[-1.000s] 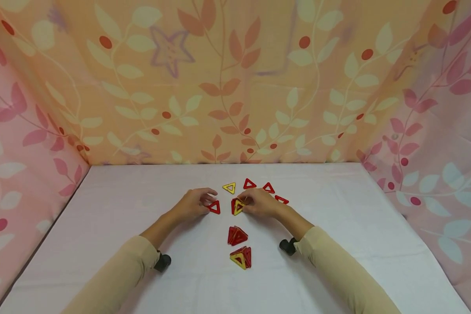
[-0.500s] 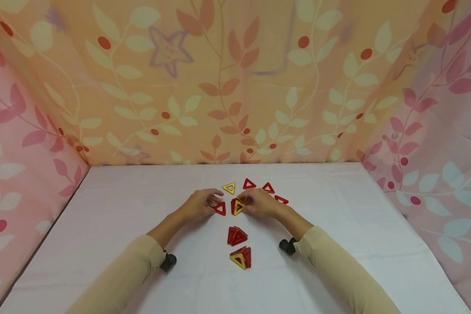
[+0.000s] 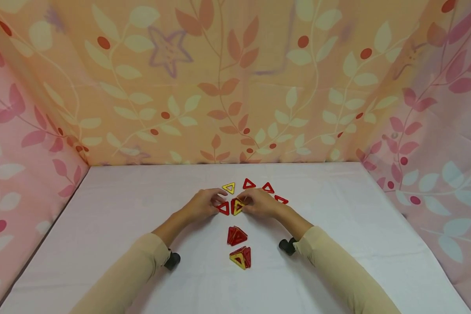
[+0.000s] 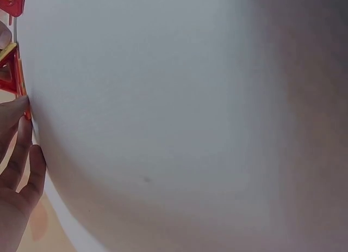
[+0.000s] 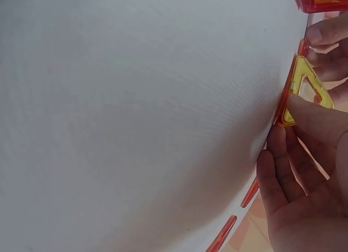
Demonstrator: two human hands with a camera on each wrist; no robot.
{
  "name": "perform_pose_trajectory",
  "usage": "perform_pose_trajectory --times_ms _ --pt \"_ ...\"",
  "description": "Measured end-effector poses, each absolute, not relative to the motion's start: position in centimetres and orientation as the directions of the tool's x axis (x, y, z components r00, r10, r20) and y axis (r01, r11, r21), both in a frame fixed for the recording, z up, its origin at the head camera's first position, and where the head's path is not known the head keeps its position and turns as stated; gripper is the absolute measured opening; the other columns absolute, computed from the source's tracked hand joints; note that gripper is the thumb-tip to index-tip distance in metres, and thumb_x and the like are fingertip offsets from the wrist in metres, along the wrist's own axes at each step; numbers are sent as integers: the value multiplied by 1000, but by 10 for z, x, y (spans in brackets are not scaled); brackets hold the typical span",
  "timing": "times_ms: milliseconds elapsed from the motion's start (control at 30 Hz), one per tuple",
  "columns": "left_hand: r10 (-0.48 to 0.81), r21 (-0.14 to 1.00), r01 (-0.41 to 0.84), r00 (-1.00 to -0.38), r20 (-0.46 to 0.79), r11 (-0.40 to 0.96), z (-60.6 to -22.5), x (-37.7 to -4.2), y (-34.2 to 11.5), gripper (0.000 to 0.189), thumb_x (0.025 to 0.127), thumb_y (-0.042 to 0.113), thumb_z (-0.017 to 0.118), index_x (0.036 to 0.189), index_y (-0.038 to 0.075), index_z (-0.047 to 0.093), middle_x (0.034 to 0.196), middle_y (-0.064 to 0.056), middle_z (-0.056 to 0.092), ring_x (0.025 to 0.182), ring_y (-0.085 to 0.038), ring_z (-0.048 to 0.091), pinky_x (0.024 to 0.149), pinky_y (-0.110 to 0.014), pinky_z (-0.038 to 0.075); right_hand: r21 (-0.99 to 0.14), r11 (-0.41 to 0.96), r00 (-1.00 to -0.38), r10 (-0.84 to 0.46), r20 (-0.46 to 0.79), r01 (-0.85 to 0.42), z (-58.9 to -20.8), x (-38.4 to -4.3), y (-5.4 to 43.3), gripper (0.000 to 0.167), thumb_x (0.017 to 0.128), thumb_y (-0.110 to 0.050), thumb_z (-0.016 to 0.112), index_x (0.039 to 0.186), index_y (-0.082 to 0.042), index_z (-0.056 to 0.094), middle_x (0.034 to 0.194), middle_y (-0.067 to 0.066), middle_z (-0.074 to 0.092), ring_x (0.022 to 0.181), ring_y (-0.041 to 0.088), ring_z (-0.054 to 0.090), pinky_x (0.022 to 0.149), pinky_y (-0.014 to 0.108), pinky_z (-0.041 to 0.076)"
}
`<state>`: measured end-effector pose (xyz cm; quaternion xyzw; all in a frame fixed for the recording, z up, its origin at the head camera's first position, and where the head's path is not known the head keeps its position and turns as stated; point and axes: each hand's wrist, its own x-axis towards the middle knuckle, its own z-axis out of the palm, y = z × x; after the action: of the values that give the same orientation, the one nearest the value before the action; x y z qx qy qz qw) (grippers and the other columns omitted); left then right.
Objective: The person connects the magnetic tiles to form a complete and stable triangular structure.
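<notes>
My left hand [image 3: 205, 205] pinches a red triangular magnetic tile [image 3: 227, 209] low over the white tabletop. Just right of it, my right hand [image 3: 260, 202] holds a small cluster of triangular magnetic tiles, with a yellow tile [image 5: 297, 72] facing out and red beside it. In the right wrist view the thumb lies on the yellow tile while fingers sit below. The left red tile's edge comes very near the cluster; whether they touch, I cannot tell. Thumb and fingertip of the left hand [image 4: 22, 170] meet at the tile's edge in the left wrist view.
Nearer the body stand a red tile pyramid [image 3: 237, 236] and a yellow-and-red one [image 3: 241, 258]. Beyond the hands lie a yellow tile [image 3: 233, 187] and loose red tiles [image 3: 249, 188], curving right. Patterned curtains [image 3: 235, 87] enclose the white table [image 3: 121, 205].
My left hand has moved right with its red tile, closing the gap to the cluster. The right hand and its cluster have stayed in place.
</notes>
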<state>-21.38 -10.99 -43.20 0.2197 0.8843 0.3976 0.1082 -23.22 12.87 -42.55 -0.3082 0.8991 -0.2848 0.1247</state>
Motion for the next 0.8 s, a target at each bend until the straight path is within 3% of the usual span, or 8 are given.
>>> perform_pose_trajectory --times_ms 333,533,800 --pt "460 733 294 -888 -29 613 -433 -217 -106 50 83 -8 73 128 8 62 109 -7 71 98 -21 65 86 -34 56 -588 650 -781 -622 -50 -480 -427 -233 128 33 90 -8 73 122 -5 68 107 3 68 98 17 62 89 35 52" --pt "456 729 306 -890 -10 612 -433 -217 -107 48 83 -8 74 128 5 62 97 -5 69 89 -18 63 84 -33 56 -585 665 -790 -610 -68 -464 -427 -234 127 34 90 -9 73 123 -6 68 108 1 68 98 16 61 91 35 52" --pt "471 738 320 -882 3 594 -431 -216 -106 47 84 -8 73 127 4 61 95 -6 68 88 -18 62 84 -33 56 -596 659 -789 -611 -68 -459 -430 -236 129 33 90 -9 73 123 -6 68 106 1 68 97 16 61 90 35 52"
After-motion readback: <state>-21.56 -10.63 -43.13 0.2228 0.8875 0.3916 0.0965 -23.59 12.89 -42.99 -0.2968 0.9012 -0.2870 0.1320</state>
